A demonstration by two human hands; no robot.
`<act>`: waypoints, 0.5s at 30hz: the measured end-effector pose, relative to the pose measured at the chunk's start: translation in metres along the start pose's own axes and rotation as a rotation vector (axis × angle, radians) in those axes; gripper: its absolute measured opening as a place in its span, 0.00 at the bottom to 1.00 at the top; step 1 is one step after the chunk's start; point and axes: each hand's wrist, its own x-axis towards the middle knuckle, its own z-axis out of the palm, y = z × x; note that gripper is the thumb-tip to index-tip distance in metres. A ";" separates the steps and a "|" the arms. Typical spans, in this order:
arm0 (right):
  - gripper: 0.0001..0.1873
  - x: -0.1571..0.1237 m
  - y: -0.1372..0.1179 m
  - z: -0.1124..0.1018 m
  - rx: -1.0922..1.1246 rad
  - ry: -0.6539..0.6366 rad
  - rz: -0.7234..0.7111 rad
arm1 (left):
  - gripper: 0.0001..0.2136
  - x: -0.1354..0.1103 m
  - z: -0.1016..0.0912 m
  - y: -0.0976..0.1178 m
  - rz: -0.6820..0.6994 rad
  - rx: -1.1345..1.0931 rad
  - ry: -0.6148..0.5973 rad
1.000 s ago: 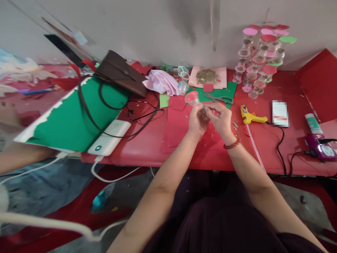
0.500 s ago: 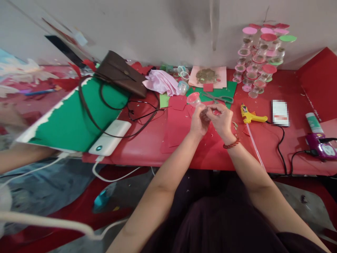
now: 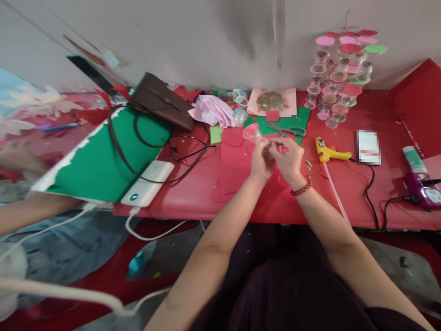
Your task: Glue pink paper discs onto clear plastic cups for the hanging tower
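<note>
My left hand (image 3: 262, 161) is closed around a small hourglass (image 3: 252, 132) made of clear plastic cups with red ends. One red-rimmed cup sticks out beyond the left fingers. My right hand (image 3: 290, 157), with a beaded bracelet on the wrist, pinches at the hourglass's middle. Another bit of red shows under the right fingers, and the fingertips hide the joint. Red paper sheets (image 3: 235, 161) lie below the left hand. Just behind the hands, grey-handled scissors (image 3: 292, 131) rest on green paper (image 3: 303, 117). A yellow glue gun (image 3: 330, 152) lies right of my right hand.
Stacked hourglasses (image 3: 341, 78) stand at the back right. A sand pile (image 3: 270, 100) sits on pink paper. Left are a brown bag (image 3: 161, 101), glasses (image 3: 189, 151), a white power bank (image 3: 149, 184) and a green board (image 3: 113, 151). Another person's arm (image 3: 37, 211) reaches in at far left.
The view has shifted slightly. Both my hands keep the same grip on the hourglass, with only small finger movement. The other person's hand at the left has moved a little.
</note>
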 end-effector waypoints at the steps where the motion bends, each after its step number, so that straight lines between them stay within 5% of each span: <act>1: 0.09 0.000 -0.001 0.000 -0.001 -0.001 0.005 | 0.13 0.000 0.000 0.000 0.001 -0.005 -0.003; 15: 0.10 0.001 -0.002 0.000 0.136 -0.062 0.081 | 0.11 0.006 -0.007 0.004 -0.027 -0.070 0.007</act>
